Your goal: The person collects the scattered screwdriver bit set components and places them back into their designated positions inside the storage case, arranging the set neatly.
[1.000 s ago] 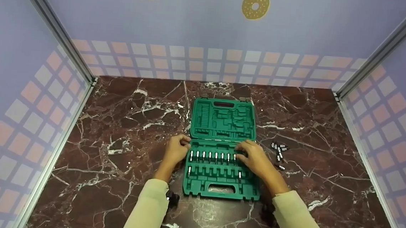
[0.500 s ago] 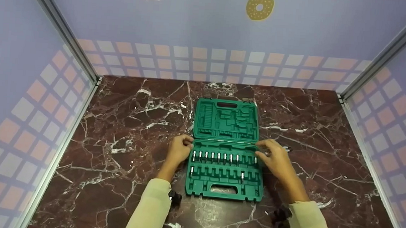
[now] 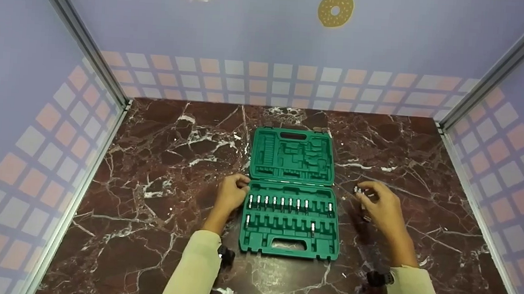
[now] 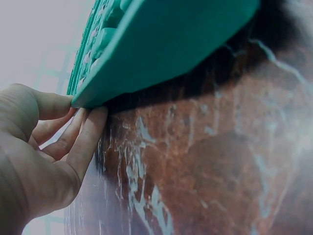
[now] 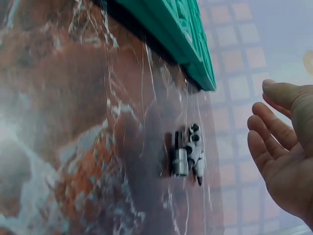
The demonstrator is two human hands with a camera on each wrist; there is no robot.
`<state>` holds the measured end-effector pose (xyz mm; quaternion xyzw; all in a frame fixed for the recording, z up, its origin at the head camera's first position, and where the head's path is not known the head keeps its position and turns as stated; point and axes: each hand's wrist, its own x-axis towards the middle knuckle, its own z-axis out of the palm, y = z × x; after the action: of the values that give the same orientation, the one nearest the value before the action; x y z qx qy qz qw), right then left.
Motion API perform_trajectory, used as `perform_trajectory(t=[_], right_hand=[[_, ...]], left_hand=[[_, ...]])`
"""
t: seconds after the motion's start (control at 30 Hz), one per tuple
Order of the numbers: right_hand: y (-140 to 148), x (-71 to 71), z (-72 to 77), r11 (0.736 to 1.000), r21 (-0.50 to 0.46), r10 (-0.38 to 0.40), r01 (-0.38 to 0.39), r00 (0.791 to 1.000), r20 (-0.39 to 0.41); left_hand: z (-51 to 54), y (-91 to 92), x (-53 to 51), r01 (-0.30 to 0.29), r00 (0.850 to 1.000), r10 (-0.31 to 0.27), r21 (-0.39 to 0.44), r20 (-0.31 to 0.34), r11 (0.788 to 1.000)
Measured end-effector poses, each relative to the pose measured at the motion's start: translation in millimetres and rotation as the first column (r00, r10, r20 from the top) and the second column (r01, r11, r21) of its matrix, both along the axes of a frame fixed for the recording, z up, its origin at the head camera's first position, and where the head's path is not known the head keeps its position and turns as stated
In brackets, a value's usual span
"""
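A green socket case (image 3: 292,191) lies unfolded on the table, its lid (image 3: 271,152) leaning away at the back. Several silver bit sockets (image 3: 282,204) stand in the left part of its upper row, with a single bit socket (image 3: 330,210) at the right end. The lower row holds two more. My left hand (image 3: 232,192) pinches the case's left edge; in the left wrist view the thumb (image 4: 54,105) meets the corner and the fingers touch below it. Right of the case, my right hand (image 3: 383,208) hovers with parted fingers by loose bit sockets (image 5: 181,161), partly hidden in the head view.
The dark red marbled table (image 3: 169,219) is bounded by patterned panels at the back, left and right (image 3: 513,183). Wrist cameras (image 3: 227,254) sit on both forearms.
My right hand has left the upper row's right end, where a bit socket now stands, and moved right to the loose bit sockets. The left hand stays at the case.
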<state>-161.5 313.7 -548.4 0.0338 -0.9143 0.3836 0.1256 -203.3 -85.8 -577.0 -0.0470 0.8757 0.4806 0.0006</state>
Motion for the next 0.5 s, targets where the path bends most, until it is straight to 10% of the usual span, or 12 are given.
perform_trajectory(t=[0.5], right_hand=[[33,19.0,-18.3,0.999,0.039,-0.009,0.004,0.990,0.140]], left_hand=[[1.5,-0.2,0.4,0.004,1.000,-0.004,0.008,-0.001,1.000]])
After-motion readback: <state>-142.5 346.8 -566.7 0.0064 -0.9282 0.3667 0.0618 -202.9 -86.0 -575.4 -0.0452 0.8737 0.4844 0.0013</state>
